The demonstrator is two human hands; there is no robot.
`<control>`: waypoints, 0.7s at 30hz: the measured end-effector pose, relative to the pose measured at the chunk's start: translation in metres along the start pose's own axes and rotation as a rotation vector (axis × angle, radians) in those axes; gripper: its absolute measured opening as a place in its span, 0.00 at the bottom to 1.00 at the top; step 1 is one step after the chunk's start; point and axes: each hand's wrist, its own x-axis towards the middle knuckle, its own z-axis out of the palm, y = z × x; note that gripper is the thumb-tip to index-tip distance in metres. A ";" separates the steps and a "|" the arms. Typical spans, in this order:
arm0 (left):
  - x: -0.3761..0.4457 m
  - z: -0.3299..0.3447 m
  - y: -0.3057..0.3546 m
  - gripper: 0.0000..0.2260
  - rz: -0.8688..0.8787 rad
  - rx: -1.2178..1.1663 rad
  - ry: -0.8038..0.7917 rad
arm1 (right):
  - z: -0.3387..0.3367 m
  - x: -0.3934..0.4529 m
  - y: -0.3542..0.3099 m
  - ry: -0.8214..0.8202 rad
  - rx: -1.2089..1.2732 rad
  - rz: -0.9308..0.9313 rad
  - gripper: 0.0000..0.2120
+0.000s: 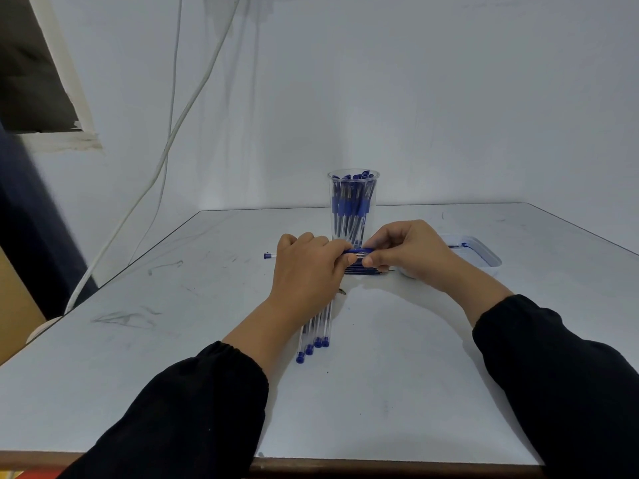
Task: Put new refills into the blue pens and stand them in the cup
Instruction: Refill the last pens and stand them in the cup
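Both hands are up over the middle of the white table [380, 375], meeting on one blue pen [359, 251] held level between them. The left hand [306, 271] is curled shut around the pen's barrel, whose clear far end with its blue plug pokes out past the knuckles on the left. The right hand [406, 252] pinches the blue end of the same pen between thumb and fingertips, so the two hands nearly touch at the thumbs.

Just behind the hands stands the clear plastic cup [353, 202], upright and already crowded with blue pens, their caps showing at the rim. Directly under the hands, a small bundle of thin refills [363, 270] lies crosswise on the table; how many there are I cannot tell. Nearer the person, beneath the left wrist, four empty clear barrels [320, 326] lie side by side, blue plugs toward the table's near edge, their far ends hidden by the hand.

Beyond the right wrist sits a shallow clear tray [484, 252] with something blue inside, too blurred to make out. Black sleeves [560, 375] cover both forearms
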 end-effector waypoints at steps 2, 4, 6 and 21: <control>0.002 -0.003 -0.001 0.13 -0.030 -0.051 -0.017 | 0.000 0.001 0.001 -0.008 0.063 -0.002 0.07; 0.003 -0.005 -0.001 0.13 -0.074 -0.109 -0.061 | 0.001 0.001 0.002 -0.008 0.143 0.008 0.07; 0.004 -0.006 -0.003 0.13 -0.100 -0.143 -0.100 | 0.002 0.001 0.001 0.005 0.198 0.017 0.07; 0.033 0.002 -0.019 0.21 -0.311 -0.164 -0.104 | -0.047 0.018 -0.023 0.694 0.581 -0.265 0.07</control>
